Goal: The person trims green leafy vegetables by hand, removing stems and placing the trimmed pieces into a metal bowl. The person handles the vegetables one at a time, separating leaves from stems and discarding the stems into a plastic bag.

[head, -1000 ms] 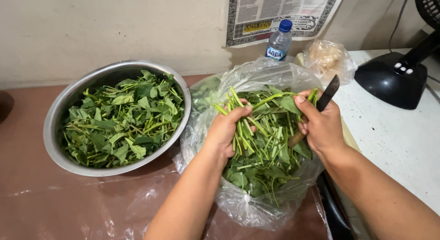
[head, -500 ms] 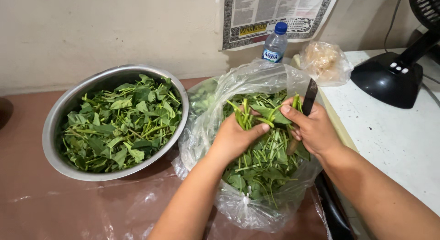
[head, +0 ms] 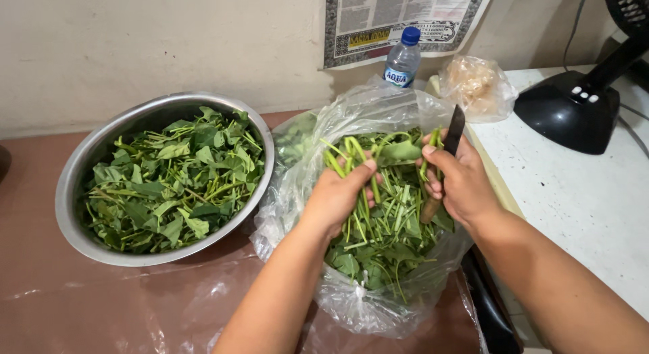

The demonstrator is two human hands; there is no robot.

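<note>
Since a moment ago our left hand (head: pixel 336 195) has lifted a bunch of stems (head: pixel 351 158) | left fingers closed round them, above the plastic bag (head: pixel 304 178) of greens | right hand (head: pixel 461 181) grips knife (head: pixel 453 131), blade up, just beside the stems | bowl (head: pixel 88 161) well left.

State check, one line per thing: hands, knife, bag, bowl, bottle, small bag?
left hand: closed on a bunch of green stems over the plastic bag
right hand: gripping the knife, blade up
plastic bag: open, full of greens
metal bowl: upright, filled with cut leaves
water bottle: upright, capped
small bag: closed, on the white counter
</note>
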